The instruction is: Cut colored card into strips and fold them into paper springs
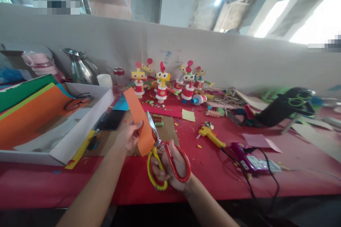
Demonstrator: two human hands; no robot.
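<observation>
Orange paper strip to the left of the scissors, almost parallel with them

The strip is in front of me, held up over the brown board on the red table. Its long axis goes from far left to near right: the far end leans towards the small figures, and the near end comes down, a little curved, close to the joint of the scissors.

My left hand is the nearer one, because it is grasping the strip itself. It pinches the paper at the left edge, with the thumb on the face that I see. My right hand is at the near right side of the strip. It is closed around the scissors, with fingers through the red and yellow handles.

The scissors have a similar slant to the strip, so their tip points to the far side and slightly left, along the right edge of the paper, not straight across it. I judge that this angle matters the most: a cut along the length would need only a small turn, but a cut across would need a bigger one. I cannot tell if some paper is already between the blades. The white box is at left, and the yellow glue gun is at right, both apart from the strip.
</observation>
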